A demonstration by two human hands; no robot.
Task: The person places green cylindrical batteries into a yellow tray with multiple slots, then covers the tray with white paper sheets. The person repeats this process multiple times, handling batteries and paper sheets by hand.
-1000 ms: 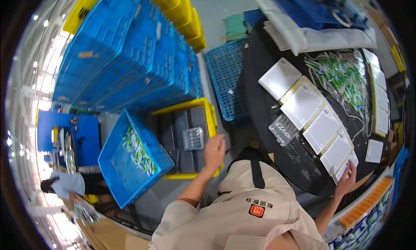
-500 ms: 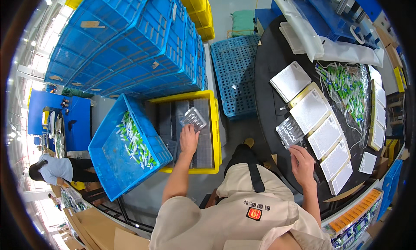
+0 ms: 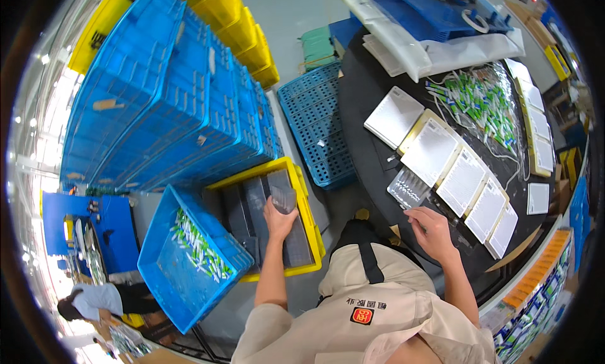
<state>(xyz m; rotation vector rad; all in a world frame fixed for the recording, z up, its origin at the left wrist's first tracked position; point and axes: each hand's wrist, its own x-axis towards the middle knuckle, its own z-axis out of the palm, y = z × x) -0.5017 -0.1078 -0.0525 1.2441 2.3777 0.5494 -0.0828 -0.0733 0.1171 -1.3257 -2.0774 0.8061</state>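
Note:
My left hand (image 3: 280, 221) is closed on a clear plastic blister tray (image 3: 283, 200), held tilted over the yellow crate (image 3: 293, 168). Stacks of similar clear trays (image 3: 252, 203) fill that crate. On the black round table, my right hand (image 3: 433, 233) has its fingers curled together beside another clear tray (image 3: 406, 189); whatever the fingertips pinch, if anything, is too small to make out. This tray has slim whitish shapes or glints in its slots. White printed cards (image 3: 431, 151) in shallow stacks lie in a row just beyond it.
Green-and-white slim pieces lie in a tilted blue bin (image 3: 167, 263) at left and in a heap (image 3: 482, 105) on the table (image 3: 359, 112). Tall blue crates (image 3: 145, 99) and yellow crates (image 3: 236, 30) stand behind. A perforated blue crate (image 3: 318, 121) sits between. A person (image 3: 94, 301) works at far left.
The view has shifted and turned a little. My left hand has tilted its tray over the crate. My right hand stays beside the table tray, its fingers more curled.

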